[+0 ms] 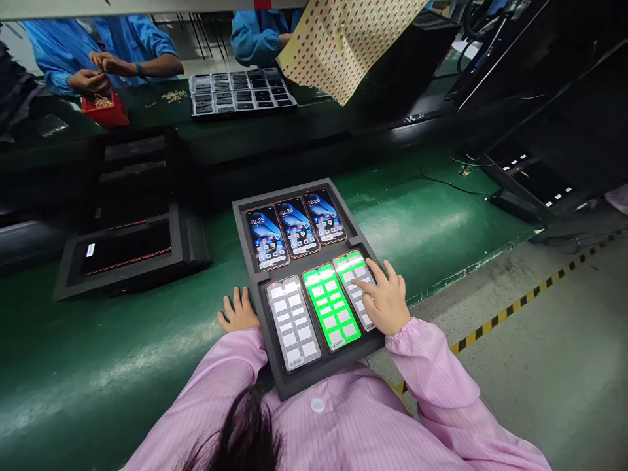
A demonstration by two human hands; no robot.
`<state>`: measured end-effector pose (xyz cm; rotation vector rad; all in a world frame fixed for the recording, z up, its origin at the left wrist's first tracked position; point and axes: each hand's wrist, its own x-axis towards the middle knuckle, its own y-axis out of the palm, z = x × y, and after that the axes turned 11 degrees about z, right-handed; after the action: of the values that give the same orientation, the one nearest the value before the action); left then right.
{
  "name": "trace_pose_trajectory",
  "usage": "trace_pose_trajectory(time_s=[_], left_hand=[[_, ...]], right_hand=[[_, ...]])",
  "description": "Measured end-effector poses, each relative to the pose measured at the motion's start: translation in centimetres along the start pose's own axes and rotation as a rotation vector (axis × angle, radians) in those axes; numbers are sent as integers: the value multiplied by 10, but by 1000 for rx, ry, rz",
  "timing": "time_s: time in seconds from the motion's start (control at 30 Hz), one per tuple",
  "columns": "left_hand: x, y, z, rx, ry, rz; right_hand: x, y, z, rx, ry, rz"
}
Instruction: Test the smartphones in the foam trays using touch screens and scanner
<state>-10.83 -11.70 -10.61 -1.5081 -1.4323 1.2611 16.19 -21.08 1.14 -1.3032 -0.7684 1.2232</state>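
Observation:
A black foam tray (242,210) lies on the green belt in front of me and holds two rows of three phones. The back row (295,226) shows home screens. In the front row, the left phone (293,322) shows a grey grid, the middle phone (331,306) a bright green grid, and the right phone (354,275) is partly green at the top. My right hand (386,301) rests on the right phone, its fingers touching the screen. My left hand (238,311) lies with curled fingers at the tray's left edge, holding nothing.
A stack of black trays (128,252) sits on the belt to the left. Across the belt, people in blue sleeves (122,62) work beside a red box (105,110) and another tray of phones (240,91). Dark equipment (530,176) stands at right; a yellow-black floor stripe (520,304) runs below it.

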Motion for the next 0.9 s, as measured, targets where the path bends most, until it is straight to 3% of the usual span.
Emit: trace_pose_trajectory(time_s=[0.4, 0.9], left_hand=[[1, 5, 2, 3, 12, -31], [-2, -4, -5, -31, 1, 0]], right_hand=[[4, -2, -18, -15, 158, -69], [-17, 6, -27, 0, 113, -89]])
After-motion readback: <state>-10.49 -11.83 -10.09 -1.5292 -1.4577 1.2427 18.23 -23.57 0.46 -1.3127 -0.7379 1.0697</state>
